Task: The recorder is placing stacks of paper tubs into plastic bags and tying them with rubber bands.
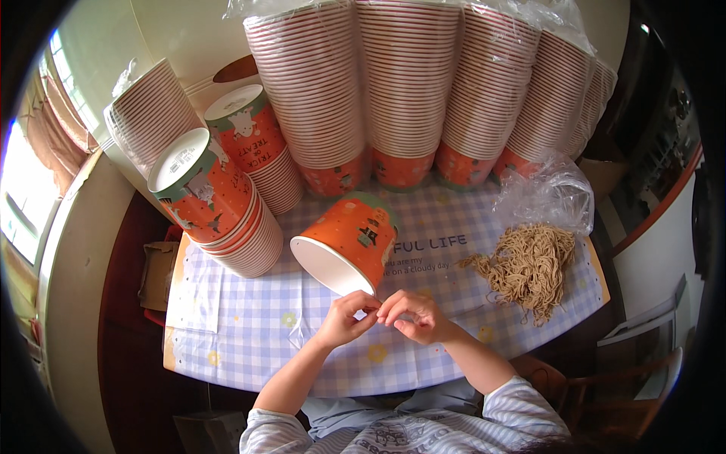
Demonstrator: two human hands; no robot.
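Note:
An orange paper bucket (349, 236) with a green base band and a white inside lies on its side at the middle of the table, its mouth tilted toward me. Right at the near edge of its rim, my left hand (349, 321) is closed in a pinch. My right hand (413, 315) meets it from the right, thumb and forefinger pinched together and the other fingers curled. Whatever lies between the fingertips is too small to make out. A heap of tan cords (533, 271) rests to the right of my hands.
Tall stacks of nested buckets (306, 91) in clear plastic line the back of the table. Two shorter upside-down stacks (215, 200) (261, 144) stand at the left. A crumpled plastic bag (548, 193) lies behind the cords. A checked cloth (261, 340) covers the table.

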